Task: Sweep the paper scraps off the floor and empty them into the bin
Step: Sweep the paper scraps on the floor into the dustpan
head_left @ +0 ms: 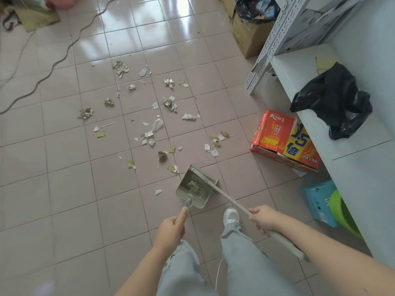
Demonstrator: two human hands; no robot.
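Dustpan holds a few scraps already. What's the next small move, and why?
Probably reach the broom out past the nearest scraps, just beyond the lip of the dustpan, and draw them in; most paper lies unswept on the floor.

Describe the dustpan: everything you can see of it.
The dustpan is a pale grey-beige, plastic-looking tray with a row of comb teeth across its rear and a long handle gripped by the left hand. Its open mouth faces the paper scraps on the tiled floor. A few crumpled pieces lie inside. The broom, held by the right hand, lies across its right rim.
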